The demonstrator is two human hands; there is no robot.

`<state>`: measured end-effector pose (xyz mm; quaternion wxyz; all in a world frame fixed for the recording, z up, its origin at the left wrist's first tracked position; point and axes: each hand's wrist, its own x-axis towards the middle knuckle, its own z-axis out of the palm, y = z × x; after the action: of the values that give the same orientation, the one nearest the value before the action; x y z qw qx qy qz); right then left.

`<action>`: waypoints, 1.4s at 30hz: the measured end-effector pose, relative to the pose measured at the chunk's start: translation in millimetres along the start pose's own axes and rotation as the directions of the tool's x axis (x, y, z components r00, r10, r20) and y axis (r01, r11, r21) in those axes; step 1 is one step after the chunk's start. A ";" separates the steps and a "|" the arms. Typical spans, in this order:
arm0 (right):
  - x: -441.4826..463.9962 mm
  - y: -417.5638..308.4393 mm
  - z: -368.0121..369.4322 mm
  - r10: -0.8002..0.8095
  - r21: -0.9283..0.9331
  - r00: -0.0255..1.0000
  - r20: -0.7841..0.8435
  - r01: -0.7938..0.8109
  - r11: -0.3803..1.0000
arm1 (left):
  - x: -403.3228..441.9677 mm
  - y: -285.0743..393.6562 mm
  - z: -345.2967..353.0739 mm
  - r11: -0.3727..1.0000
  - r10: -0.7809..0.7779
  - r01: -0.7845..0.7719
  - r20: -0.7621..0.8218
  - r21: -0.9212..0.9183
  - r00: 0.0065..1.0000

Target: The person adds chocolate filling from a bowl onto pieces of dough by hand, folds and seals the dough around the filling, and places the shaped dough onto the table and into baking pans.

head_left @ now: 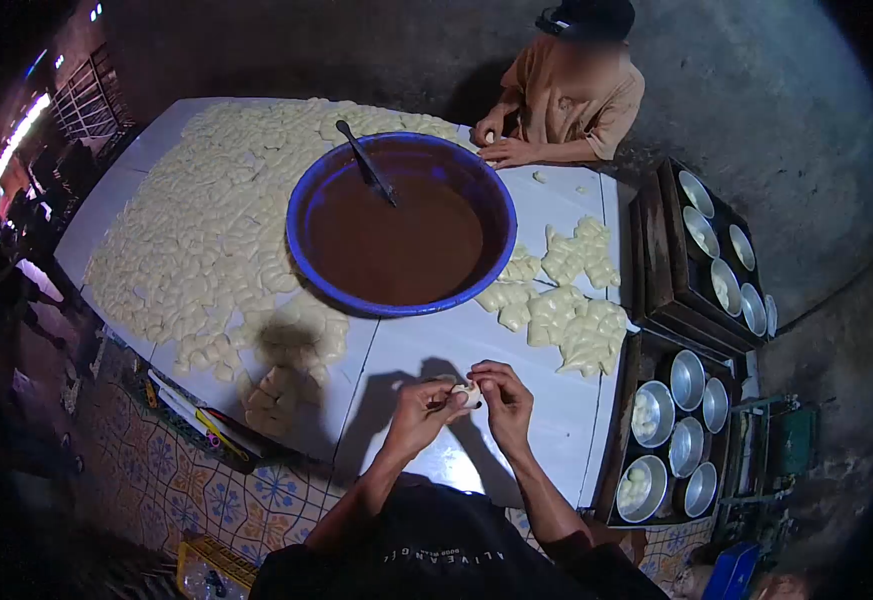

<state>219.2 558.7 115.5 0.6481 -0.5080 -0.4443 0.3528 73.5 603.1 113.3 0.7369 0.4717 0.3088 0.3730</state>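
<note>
Across the white bench (pixel 376 375), both hands, left (pixel 428 408) and right (pixel 502 398), pinch a small dough piece (pixel 467 396), partly hidden by the fingers between them.

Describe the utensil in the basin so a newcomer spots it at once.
On the white table, find the large blue basin of brown mixture. The dark utensil rests against its far side, left of centre: the only long, slim thing among mixture and pale dough pieces.
</note>
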 end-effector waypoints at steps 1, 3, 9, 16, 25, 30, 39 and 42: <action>-5.3 -5.0 0.5 -0.019 -0.098 0.998 0.065 0.025 0.995 | -1.9 -1.9 -1.4 1.000 0.002 -0.002 0.017 -0.003 1.000; -15.8 -8.3 6.5 -0.050 -0.221 0.991 0.123 0.077 0.972 | -4.0 -2.0 -2.4 0.995 -0.103 0.104 -0.029 0.015 0.994; -43.5 7.0 4.0 0.273 -0.221 0.960 -0.066 -0.281 0.934 | -16.7 -24.3 2.4 0.918 0.139 -0.107 -0.057 0.381 0.989; -46.9 1.6 -17.1 0.569 0.158 0.706 0.421 -0.675 0.721 | -35.1 -15.1 -1.0 0.996 0.052 -0.049 0.029 -0.080 0.998; -52.9 93.1 -23.3 0.163 -0.450 0.945 -0.282 -0.280 0.848 | -40.0 -33.8 -99.0 0.862 0.489 -0.205 -0.656 0.463 0.574; -1.2 82.2 56.6 0.202 -0.524 0.928 0.314 -0.008 0.852 | -71.8 -36.4 -129.6 0.614 0.581 0.235 -0.633 0.753 0.512; 35.9 113.7 210.0 0.144 -0.576 0.812 0.566 0.265 0.773 | -50.7 -46.3 -131.9 0.411 0.649 0.310 -0.514 0.857 0.561; 26.3 123.5 178.2 0.218 -0.210 0.804 0.553 -0.118 0.970 | -50.2 -44.7 -133.6 0.420 0.622 0.339 -0.539 0.842 0.568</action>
<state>61.4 673.1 17.1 0.4063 -0.4680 -0.5991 0.5069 -49.4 610.6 28.5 0.0962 0.5863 0.7042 0.3887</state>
